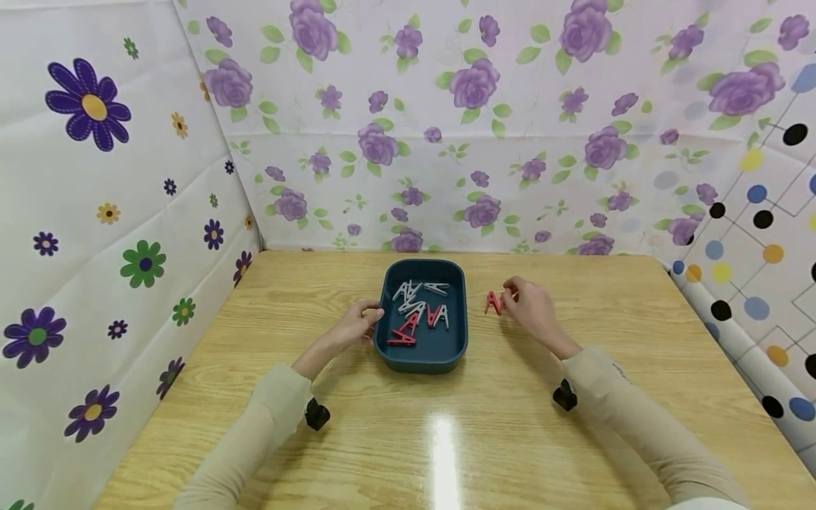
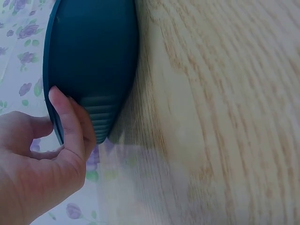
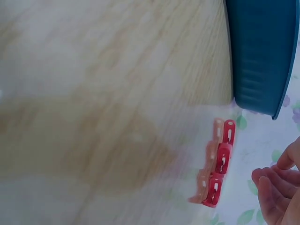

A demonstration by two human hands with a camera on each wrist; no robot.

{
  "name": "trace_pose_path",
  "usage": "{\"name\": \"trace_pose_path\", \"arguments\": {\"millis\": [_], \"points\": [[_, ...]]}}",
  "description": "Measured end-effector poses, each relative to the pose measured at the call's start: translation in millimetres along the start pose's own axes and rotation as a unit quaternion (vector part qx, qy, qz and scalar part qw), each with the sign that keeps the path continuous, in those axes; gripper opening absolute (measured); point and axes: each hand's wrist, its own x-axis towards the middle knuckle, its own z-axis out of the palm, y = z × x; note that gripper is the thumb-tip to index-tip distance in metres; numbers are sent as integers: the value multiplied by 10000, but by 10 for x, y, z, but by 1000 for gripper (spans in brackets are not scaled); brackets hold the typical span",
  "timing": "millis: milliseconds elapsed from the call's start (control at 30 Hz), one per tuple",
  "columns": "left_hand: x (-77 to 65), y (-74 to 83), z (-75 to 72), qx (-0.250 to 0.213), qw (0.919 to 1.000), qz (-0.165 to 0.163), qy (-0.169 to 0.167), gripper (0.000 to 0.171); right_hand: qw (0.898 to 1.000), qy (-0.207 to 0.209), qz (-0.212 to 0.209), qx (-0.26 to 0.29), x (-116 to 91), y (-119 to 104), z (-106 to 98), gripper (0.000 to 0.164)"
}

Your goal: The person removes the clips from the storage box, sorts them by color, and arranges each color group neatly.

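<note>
A dark blue plastic bin [image 1: 421, 366] stands on the table with white clothespins [image 1: 436, 288] and red clothespins [image 1: 403, 341] lying loose inside. My left hand [image 1: 357, 324] pinches the bin's left rim; in the left wrist view, the thumb is on one side of the wall [image 2: 93, 51] and the fingers are on the other. To the right of the bin, my right hand [image 1: 532, 308] hovers by a small row of red clothespins [image 1: 492, 303] on the table. The right wrist view shows a gap between these clothespins [image 3: 222, 158] and the relaxed fingertips [image 3: 258, 174], with nothing visibly held.
A wooden table [image 1: 382, 439] with light glare near its front carries everything. Behind it hangs a cloth with purple roses [image 1: 474, 85]. Flowered cloth [image 1: 95, 269] borders the left side, and dotted cloth [image 1: 758, 255] the right.
</note>
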Motion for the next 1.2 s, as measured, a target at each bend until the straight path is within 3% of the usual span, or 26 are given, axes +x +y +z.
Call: {"name": "trace_pose_path", "arguments": {"millis": [500, 800, 1200], "points": [[6, -27, 5, -189, 9998, -42, 23, 48, 9958, 87, -816, 405, 48, -156, 118, 15], [21, -10, -7, -222, 9997, -35, 61, 48, 9888, 366, -1321, 597, 143, -247, 149, 15], [26, -10, -3, -223, 9997, -99, 81, 48, 9836, 107, -1689, 629, 218, -380, 236, 14]]}}
